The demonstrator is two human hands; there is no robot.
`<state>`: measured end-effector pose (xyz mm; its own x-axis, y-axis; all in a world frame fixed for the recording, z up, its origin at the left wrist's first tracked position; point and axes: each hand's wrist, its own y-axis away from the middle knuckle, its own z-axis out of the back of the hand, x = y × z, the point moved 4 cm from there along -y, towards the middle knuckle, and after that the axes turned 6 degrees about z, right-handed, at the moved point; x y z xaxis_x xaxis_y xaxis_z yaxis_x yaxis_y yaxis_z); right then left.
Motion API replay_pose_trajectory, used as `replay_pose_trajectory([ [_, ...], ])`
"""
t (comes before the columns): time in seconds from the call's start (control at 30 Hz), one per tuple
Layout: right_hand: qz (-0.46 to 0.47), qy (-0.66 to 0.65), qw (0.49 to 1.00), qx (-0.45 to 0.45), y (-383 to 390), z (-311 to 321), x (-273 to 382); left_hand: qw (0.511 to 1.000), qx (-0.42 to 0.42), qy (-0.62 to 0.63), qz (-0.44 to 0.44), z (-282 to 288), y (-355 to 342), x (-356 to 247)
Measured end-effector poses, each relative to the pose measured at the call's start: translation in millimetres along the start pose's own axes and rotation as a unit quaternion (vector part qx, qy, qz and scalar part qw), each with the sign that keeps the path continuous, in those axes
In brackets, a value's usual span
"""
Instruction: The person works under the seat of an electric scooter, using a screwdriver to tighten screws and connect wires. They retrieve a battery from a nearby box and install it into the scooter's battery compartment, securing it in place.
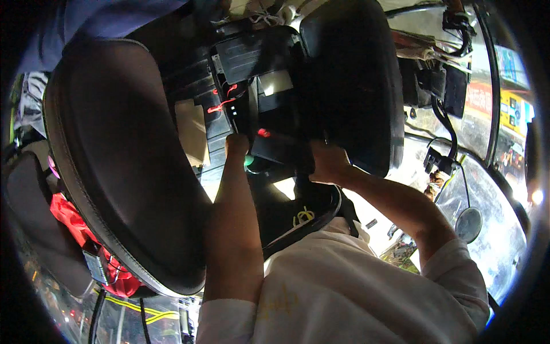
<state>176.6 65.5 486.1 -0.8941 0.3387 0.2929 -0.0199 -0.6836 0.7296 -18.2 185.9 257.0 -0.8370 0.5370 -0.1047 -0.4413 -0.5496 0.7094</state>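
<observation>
A compartment with black ribbed walls point(255, 63) lies ahead of me between two dark padded seats. Tilted in it is a flat black box point(281, 135) with a small red spot on top. My right hand point(329, 163) is closed at the right edge of this box, its fingers partly hidden. To the box's left, my left hand point(236, 144) reaches down and looks closed; what its fingers hold is hidden. Close by it are a small green round thing point(248, 160) and a red cord point(220, 107). A brown cardboard piece point(192, 132) leans along the left side.
One large padded seat point(123, 155) stands tipped at the left, another seat point(349, 80) at the right. A black tray-like rim point(309, 215) curves near my body. Handlebar cables point(450, 114) and a round mirror point(469, 225) are at the right. A red bag point(71, 218) hangs at the left.
</observation>
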Motion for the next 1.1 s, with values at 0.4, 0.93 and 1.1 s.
replay_pose_trajectory([
  [0.4,-0.065,-0.032,0.988,-0.134,-25,4,-29,0.781,0.074,0.575,0.231,-111,-53,-25],
  [0.93,-0.107,-0.021,0.992,-0.057,-51,-34,-65,0.980,0.012,0.193,0.036,-85,-48,-56],
  [1.1,-0.130,-0.054,0.990,0.017,-67,-22,-56,0.759,0.051,0.617,0.204,-74,-16,-34],
])
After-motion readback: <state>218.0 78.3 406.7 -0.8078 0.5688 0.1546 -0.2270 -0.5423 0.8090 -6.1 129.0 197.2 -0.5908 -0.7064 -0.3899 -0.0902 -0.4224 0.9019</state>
